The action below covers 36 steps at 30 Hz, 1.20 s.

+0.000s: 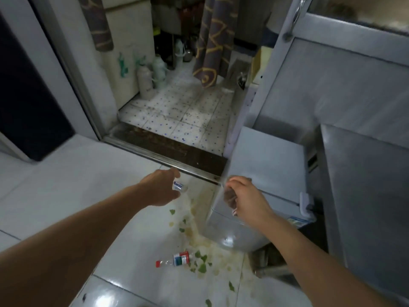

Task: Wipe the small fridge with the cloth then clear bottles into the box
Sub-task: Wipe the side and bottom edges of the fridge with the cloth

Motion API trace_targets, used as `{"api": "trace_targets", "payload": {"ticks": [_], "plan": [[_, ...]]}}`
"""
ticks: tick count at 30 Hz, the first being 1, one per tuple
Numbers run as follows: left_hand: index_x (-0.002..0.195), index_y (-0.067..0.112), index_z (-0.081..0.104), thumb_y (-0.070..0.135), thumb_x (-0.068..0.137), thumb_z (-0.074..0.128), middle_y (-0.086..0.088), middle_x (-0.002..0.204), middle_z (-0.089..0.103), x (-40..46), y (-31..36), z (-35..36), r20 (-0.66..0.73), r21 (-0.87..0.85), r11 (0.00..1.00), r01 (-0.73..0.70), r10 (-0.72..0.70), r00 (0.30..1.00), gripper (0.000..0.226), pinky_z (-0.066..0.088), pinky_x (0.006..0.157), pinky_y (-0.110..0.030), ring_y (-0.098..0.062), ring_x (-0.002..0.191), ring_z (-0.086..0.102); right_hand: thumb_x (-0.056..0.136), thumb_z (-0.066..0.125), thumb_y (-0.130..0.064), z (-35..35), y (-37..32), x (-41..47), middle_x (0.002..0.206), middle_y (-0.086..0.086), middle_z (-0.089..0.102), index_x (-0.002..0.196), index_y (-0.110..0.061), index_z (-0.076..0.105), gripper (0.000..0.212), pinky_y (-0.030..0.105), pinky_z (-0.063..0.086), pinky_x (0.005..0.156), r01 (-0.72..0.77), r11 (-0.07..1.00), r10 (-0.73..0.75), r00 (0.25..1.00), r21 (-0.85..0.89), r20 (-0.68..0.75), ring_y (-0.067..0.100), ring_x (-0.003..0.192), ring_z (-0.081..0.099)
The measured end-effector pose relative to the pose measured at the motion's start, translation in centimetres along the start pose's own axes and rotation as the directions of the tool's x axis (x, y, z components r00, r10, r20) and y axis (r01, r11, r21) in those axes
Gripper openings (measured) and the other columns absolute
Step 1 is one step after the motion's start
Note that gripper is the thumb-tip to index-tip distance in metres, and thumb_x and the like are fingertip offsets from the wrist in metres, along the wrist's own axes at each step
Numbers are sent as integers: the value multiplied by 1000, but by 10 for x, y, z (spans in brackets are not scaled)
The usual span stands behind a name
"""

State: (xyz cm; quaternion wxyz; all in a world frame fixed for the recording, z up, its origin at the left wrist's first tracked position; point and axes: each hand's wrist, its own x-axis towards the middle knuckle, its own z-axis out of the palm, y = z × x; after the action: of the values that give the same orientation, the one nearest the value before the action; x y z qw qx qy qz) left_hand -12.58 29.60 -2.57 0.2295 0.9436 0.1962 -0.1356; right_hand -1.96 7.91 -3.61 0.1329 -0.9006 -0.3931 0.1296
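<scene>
My left hand [162, 188] reaches out over the floor and grips a small clear bottle [179, 186] with a blue label. My right hand [242, 196] hovers at the front left corner of the small grey fridge [267, 165], fingers curled. A scrap of red-and-white cloth [234, 212] peeks out under its palm; most of the cloth is hidden. The hand's reflection shows on the fridge's glossy side. A second clear bottle [176, 259] with a red cap and a red, white and green label lies on its side on the white floor tiles, near me.
Green leaf scraps [201, 267] and a yellowish spill [200, 237] cover the floor beside the fridge. A metal door threshold [168, 161] leads into a tiled room with flasks [145, 82] and a hanging curtain [212, 41]. A steel cabinet [365, 185] stands right of the fridge.
</scene>
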Motion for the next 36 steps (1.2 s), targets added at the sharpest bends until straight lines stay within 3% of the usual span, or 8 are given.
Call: {"api": "trace_targets", "payload": {"ticks": [4, 8, 11, 17, 21, 25, 28, 36], "plan": [[128, 17, 44, 32, 86, 62, -7, 125, 58, 0, -2, -35, -5, 48, 997, -55, 55, 998, 48, 42, 89, -30, -24, 111, 55, 83, 59, 0, -34, -15, 14, 133, 2, 43, 129, -12, 51, 48, 16, 42, 89, -31, 999, 33, 999, 38, -41, 14, 114, 48], [129, 18, 42, 34, 85, 63, -8, 126, 56, 22, -21, -65, 40, 63, 993, -100, 97, 994, 51, 42, 91, -32, -24, 114, 52, 85, 53, -1, -51, -34, 36, 129, 6, 44, 125, -12, 51, 41, 30, 45, 93, -103, 994, 106, 988, 32, -108, 21, 111, 49], [131, 19, 40, 35, 86, 60, -7, 124, 56, 48, -43, -92, 94, 88, 982, -168, 159, 983, 52, 42, 86, -29, -23, 110, 54, 82, 56, 1, -59, -51, 61, 122, 8, 48, 116, -10, 57, 36, 24, 48, 84, -175, 984, 179, 971, 41, -159, 14, 95, 48], [136, 21, 37, 36, 86, 60, -6, 130, 51, 101, -87, -167, 199, 119, 937, -327, 300, 933, 57, 44, 93, -28, -19, 113, 52, 88, 52, -6, -65, -102, 109, 124, 10, 48, 121, -8, 54, 33, 35, 45, 93, -366, 925, 379, 891, 99, -248, 25, 109, 50], [131, 22, 41, 36, 86, 60, -7, 128, 53, 131, -93, -206, 217, 111, 903, -414, 384, 897, 50, 45, 90, -29, -21, 109, 53, 85, 54, -1, -75, -125, 124, 123, 9, 45, 122, -7, 51, 37, 30, 43, 91, -462, 882, 469, 846, 88, -252, 24, 110, 48], [136, 20, 37, 35, 88, 59, -7, 134, 49, 162, -76, -223, 265, 91, 853, -514, 477, 838, 54, 41, 93, -24, -21, 116, 49, 86, 50, 8, -87, -123, 133, 105, 13, 50, 108, 6, 56, 23, 13, 47, 69, -492, 853, 521, 819, 171, -239, 10, 79, 53], [136, 23, 37, 36, 88, 58, -7, 134, 48, 189, -55, -228, 284, 91, 812, -576, 533, 797, 54, 42, 96, -29, -22, 117, 49, 85, 58, -2, -95, -112, 141, 119, 8, 49, 115, -5, 56, 30, 32, 50, 86, -580, 801, 596, 751, 149, -285, 21, 100, 54], [138, 23, 32, 34, 89, 57, -8, 130, 49, 279, 5, -225, 377, 126, 732, -670, 589, 715, 56, 47, 93, -37, -23, 112, 52, 80, 69, -3, -98, -49, 191, 131, 10, 44, 125, -7, 52, 48, 31, 52, 88, -691, 691, 719, 626, 213, -302, 25, 106, 55]]}}
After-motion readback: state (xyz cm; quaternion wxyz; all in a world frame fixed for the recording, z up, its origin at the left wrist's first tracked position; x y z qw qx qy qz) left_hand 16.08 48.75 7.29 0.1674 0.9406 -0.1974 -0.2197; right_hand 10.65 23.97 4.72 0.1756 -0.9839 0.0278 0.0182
